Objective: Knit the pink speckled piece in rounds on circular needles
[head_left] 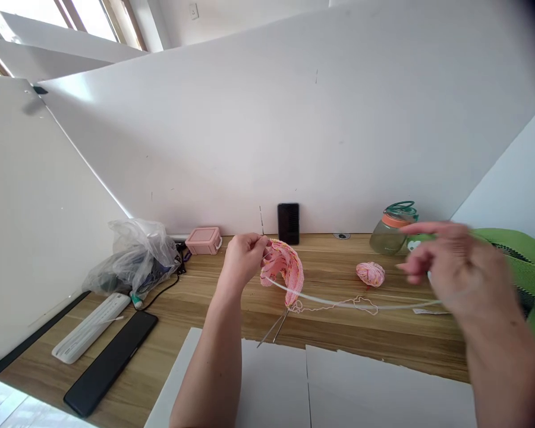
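My left hand [244,257] is closed around the top of a pink knitted piece [284,267], holding it up above the wooden desk [214,309]. Thin metal needles [274,327] hang from the piece toward the desk. A long pale cord [352,304] runs from the knitting rightward to my right hand [455,264], which is blurred by motion, fingers partly curled, and appears to grip the cord's end. Loose yarn [339,304] trails on the desk to a small pink yarn ball [370,273].
A black phone [288,223] leans on the white partition. A pink box [204,240], a plastic bag [134,255], a white case [89,327] and a black case [109,362] sit left. A green bottle [390,229] stands right. White sheets [339,386] lie in front.
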The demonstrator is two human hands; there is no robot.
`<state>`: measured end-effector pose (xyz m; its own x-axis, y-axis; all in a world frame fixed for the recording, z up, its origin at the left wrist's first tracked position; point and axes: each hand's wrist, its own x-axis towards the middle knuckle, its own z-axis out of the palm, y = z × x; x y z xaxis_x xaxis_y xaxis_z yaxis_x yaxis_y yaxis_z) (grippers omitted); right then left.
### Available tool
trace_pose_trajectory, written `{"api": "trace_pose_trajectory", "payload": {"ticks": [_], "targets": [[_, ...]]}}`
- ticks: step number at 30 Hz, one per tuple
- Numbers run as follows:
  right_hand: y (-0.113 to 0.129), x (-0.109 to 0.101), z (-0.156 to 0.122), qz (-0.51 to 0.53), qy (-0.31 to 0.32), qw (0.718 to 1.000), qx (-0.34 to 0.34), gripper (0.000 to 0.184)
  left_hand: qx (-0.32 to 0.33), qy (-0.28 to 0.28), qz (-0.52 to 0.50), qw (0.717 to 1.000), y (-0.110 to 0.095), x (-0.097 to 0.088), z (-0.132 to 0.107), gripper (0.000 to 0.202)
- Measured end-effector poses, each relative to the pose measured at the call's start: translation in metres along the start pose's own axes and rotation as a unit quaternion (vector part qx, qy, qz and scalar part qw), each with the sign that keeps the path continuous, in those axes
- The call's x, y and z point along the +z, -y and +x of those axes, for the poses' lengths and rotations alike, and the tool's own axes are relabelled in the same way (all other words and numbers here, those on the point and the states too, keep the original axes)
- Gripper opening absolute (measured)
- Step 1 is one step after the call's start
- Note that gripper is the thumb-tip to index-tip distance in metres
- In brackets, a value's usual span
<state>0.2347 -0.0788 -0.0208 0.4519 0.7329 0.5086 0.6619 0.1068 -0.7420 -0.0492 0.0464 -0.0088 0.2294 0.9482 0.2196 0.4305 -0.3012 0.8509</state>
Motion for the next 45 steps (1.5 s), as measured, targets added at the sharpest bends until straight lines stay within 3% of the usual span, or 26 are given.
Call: {"api": "trace_pose_trajectory", "payload": {"ticks": [2, 5, 9, 12, 15, 20, 25, 29, 36, 42, 45], "targets": [[0.011, 0.026, -0.004, 0.076, 0.133, 0.987, 0.053, 0.05, -0.001, 0.003, -0.014, 1.0, 0.001, 0.0, -0.001, 0.03], [0.013, 0.069, -0.013, 0.054, 0.283, 0.957, 0.038, 0.053, 0.002, 0.01, -0.043, 0.999, 0.0, 0.0, -0.002, 0.03], [0.005, 0.113, -0.033, 0.046, 0.326, 0.944, 0.004, 0.049, 0.003, 0.027, -0.104, 0.994, -0.008, 0.0, -0.006, 0.031], [0.002, 0.126, -0.042, 0.068, 0.321, 0.944, -0.019, 0.042, 0.004, 0.043, -0.148, 0.988, -0.013, -0.001, -0.01, 0.033], [0.002, 0.121, -0.038, 0.085, 0.274, 0.957, -0.027, 0.04, 0.02, 0.041, -0.155, 0.987, -0.014, -0.005, -0.01, 0.034], [0.003, 0.088, -0.015, 0.088, 0.18, 0.979, -0.023, 0.035, 0.074, -0.01, -0.068, 0.995, -0.009, -0.014, -0.006, 0.029], [0.005, 0.062, -0.001, 0.039, 0.131, 0.989, -0.064, 0.027, 0.041, 0.079, -0.124, 0.988, -0.006, -0.011, -0.003, 0.03], [0.005, 0.051, 0.004, 0.049, 0.166, 0.979, -0.107, 0.025, 0.048, 0.131, -0.17, 0.976, 0.001, -0.006, 0.001, 0.033], [0.005, 0.038, 0.006, 0.05, 0.212, 0.969, -0.113, 0.022, 0.008, 0.138, -0.211, 0.968, 0.011, 0.001, 0.009, 0.041], [0.008, 0.039, 0.006, 0.04, 0.224, 0.968, -0.109, 0.024, 0.004, 0.193, -0.162, 0.968, 0.009, 0.003, 0.007, 0.034], [0.007, 0.04, 0.006, 0.046, 0.261, 0.957, -0.119, 0.025, 0.018, 0.212, -0.126, 0.969, 0.007, 0.003, 0.005, 0.037]]}}
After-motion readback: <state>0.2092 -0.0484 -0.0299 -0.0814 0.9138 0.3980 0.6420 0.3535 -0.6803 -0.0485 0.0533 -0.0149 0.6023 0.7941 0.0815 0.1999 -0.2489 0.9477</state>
